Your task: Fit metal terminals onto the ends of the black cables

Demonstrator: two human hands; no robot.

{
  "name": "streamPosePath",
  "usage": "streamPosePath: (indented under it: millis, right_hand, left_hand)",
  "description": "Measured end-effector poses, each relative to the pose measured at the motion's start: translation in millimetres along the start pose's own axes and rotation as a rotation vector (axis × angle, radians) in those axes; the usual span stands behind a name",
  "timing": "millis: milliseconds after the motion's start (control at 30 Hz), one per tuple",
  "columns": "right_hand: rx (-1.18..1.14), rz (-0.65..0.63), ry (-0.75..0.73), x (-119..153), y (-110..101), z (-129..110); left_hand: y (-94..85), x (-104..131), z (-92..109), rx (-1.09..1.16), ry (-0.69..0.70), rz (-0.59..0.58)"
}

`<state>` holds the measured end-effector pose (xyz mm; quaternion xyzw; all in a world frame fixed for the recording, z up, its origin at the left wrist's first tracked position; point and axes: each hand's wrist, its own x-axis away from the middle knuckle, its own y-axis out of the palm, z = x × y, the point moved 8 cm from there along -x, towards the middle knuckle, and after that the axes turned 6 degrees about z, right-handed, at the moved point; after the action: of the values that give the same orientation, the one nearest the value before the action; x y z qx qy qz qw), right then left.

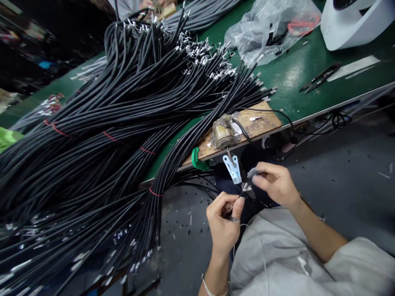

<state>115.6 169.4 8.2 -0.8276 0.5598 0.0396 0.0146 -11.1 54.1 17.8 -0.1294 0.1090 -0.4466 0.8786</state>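
My left hand [225, 216] is closed on a thin black cable whose end points up past the fingertips. Silvery bare strands or foil [246, 187] stick out at that end. To its right, my right hand [276, 185] is closed in a pinch, with something grey [253, 172] at the fingertips; blur hides what it is. The fingertips are apart from the cable end. Just above both hands, a light blue plastic clip [232, 168] hangs from the metal tip of a tape-wrapped tool [224, 133] on a wooden board [262, 117].
Bundles of black cables [132, 111] tied with red bands cover the left of the green table [286, 78]. A green clamp [199, 159] grips the board's edge. Snips [321, 78], a plastic bag [268, 28] and a white container [354, 24] lie behind. A co-worker's hands show at the top.
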Motion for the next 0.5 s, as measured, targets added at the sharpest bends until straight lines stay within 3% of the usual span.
streamPosePath:
  millis: [233, 500]
  right_hand:
    - [0.057, -0.185, -0.028, 14, 14, -8]
    - [0.167, -0.197, -0.004, 11, 15, -7]
  left_hand:
    - [1.3, -1, 3, 0.014, 0.052, 0.015]
    - [-0.1, 4, 22, -0.198, 0.311, 0.068]
